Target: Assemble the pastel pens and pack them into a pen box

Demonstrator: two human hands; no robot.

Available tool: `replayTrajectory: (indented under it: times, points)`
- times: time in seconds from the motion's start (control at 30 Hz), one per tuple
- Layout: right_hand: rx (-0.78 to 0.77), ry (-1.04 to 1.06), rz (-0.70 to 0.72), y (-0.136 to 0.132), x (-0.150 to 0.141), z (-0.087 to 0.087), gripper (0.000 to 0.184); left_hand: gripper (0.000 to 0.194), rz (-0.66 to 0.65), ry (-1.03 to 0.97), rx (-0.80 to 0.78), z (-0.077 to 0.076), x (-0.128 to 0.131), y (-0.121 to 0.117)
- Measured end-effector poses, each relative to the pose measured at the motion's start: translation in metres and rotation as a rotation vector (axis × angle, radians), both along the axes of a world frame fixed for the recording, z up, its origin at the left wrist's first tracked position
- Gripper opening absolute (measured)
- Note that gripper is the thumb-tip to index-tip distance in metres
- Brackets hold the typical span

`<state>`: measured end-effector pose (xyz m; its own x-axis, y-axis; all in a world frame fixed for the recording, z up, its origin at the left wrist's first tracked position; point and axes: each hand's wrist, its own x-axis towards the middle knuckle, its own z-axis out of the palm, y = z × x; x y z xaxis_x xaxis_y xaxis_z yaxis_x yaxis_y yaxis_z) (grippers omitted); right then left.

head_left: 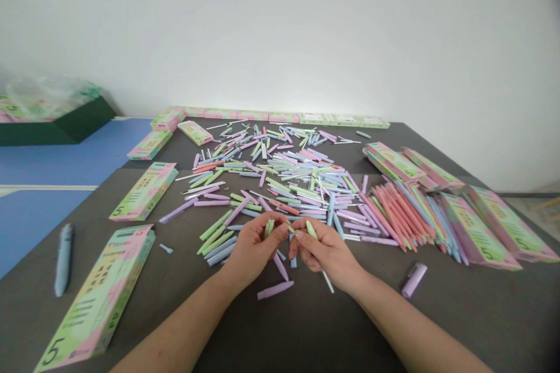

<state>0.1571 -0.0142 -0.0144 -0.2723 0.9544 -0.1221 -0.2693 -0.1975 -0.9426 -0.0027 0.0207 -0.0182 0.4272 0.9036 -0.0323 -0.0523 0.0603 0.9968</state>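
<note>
My left hand [256,245] is closed around a short green pen part [269,227] held upright. My right hand [321,250] pinches another green pen part [311,229], and a thin white refill [328,281] sticks out below its fingers. The two hands meet tip to tip above the dark table [280,326]. A lilac pen barrel [275,289] lies just below them. Behind them spreads a big loose pile of pastel pen parts [280,180] in green, lilac, blue and pink.
Flat pastel boxes marked 5 [102,294] lie at the left, more boxes [481,221] at the right and along the far edge. A row of assembled pens [402,213] lies right of the pile. A blue pen [63,259] and a lilac cap [413,280] lie apart.
</note>
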Motion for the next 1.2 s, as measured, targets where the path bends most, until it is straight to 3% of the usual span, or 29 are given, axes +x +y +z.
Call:
replayTrajectory:
  times: [0.17, 0.43, 0.67, 0.8, 0.93, 1.2]
  points:
    - [-0.004, -0.057, -0.006, 0.000, 0.000, 0.000, 0.023, 0.025, -0.010, 0.026, 0.016, -0.001, -0.001, 0.002]
    - [-0.030, 0.066, 0.043, 0.002, 0.003, -0.007, 0.023, 0.026, 0.023, -0.016, 0.007, -0.001, 0.000, 0.002]
    - [-0.009, -0.043, 0.007, 0.000, -0.003, -0.005, 0.027, 0.024, 0.000, -0.008, -0.059, 0.002, 0.000, -0.001]
    - [-0.025, -0.058, -0.015, 0.000, -0.004, -0.002, 0.027, 0.024, -0.006, -0.271, -0.187, 0.005, 0.004, 0.000]
    - [-0.039, -0.029, 0.018, -0.001, -0.003, -0.002, 0.024, 0.019, 0.123, -0.536, -0.250, 0.011, 0.006, 0.004]
    - [-0.058, 0.000, 0.091, -0.005, -0.004, -0.001, 0.022, 0.007, 0.264, -0.641, -0.283, 0.013, 0.003, 0.010]
